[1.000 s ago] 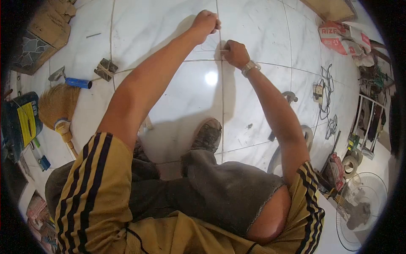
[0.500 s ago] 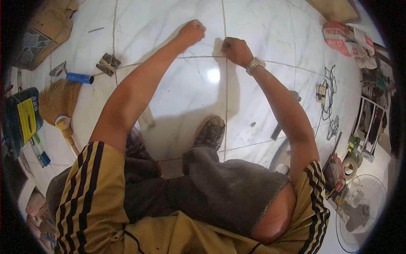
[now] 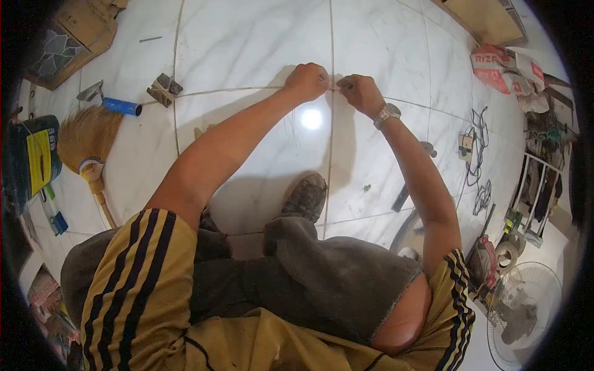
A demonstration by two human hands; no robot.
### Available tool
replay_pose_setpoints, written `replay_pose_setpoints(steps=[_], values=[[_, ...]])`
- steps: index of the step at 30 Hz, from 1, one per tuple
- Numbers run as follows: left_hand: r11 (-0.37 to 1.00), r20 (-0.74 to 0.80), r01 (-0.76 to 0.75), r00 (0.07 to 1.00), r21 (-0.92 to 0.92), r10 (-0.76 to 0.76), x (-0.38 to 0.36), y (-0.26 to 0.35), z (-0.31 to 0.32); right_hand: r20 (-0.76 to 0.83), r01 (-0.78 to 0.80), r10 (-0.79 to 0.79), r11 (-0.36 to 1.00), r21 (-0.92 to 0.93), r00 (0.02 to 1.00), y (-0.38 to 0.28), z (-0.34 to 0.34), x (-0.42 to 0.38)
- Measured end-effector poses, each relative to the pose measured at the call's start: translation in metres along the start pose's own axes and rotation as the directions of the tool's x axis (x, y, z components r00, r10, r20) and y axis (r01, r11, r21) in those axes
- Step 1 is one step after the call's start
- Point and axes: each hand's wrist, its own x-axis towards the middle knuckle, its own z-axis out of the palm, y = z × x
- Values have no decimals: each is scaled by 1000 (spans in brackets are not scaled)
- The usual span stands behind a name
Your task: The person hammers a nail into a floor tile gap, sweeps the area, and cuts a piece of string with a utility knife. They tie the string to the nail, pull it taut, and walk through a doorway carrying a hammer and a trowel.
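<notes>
My left hand (image 3: 306,83) is closed with its fingertips pinched, and my right hand (image 3: 362,96) faces it, also in a pinch. Their fingertips nearly meet above the tiled floor (image 3: 253,151), close to a grout line. A thin pale string (image 3: 292,128) hangs faintly below my left hand; its course between the fingers is too fine to follow. A wristwatch (image 3: 387,114) circles my right wrist. My shoe (image 3: 305,196) rests on the floor below the hands.
On the left lie a small tied block (image 3: 164,90), a blue cylinder (image 3: 122,106) beside a metal blade (image 3: 91,91), and a broom (image 3: 90,139). Right of me are tangled cords (image 3: 476,151), a dark bar (image 3: 401,199), a fan (image 3: 523,306) and a torn bag (image 3: 504,67).
My left hand has moved right and down in view, closing the gap to my right hand. My right hand has shifted slightly right and down. The string stretch between them no longer shows clearly.
</notes>
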Motion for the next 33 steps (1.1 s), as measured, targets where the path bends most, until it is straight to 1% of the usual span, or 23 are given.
replay_pose_setpoints(steps=[3,6,9,12,15,16,18,21,23,24,27,30,33], values=[[1000,-22,14,1000,-15,-14,4,-1,5,98,-15,22,998,-67,995,-4,-7,0],[1000,-22,6,1000,-4,-6,4,-1,11,18,110,-108,978,-176,994,7,0,2],[995,3,95,995,14,-95,1,3,12,-59,82,-79,996,42,995,9,10,0],[997,14,49,999,60,-50,-3,0,15,-48,-25,31,992,126,998,4,15,-2],[999,5,13,1000,31,-13,-5,-2,18,-7,-151,159,949,275,987,9,21,-2],[999,25,24,999,34,-25,-5,-1,17,29,-233,239,899,371,971,9,23,-2],[998,62,48,997,39,-51,-5,3,15,126,-383,378,752,536,917,7,25,-3],[997,66,28,997,69,-32,-6,8,12,168,-455,441,698,553,882,3,23,-3],[995,54,17,998,98,-22,-6,9,13,44,-330,340,861,388,939,6,24,-1],[994,49,11,999,112,-17,-6,9,13,-9,-263,277,920,292,961,2,22,0],[990,50,19,998,141,-26,-7,12,11,112,-409,411,763,501,905,-10,15,1],[985,44,27,998,168,-35,-8,14,10,234,-536,544,501,679,806,-14,15,4],[987,17,-9,1000,161,7,-3,7,15,296,-569,565,399,719,770,-14,17,1]])
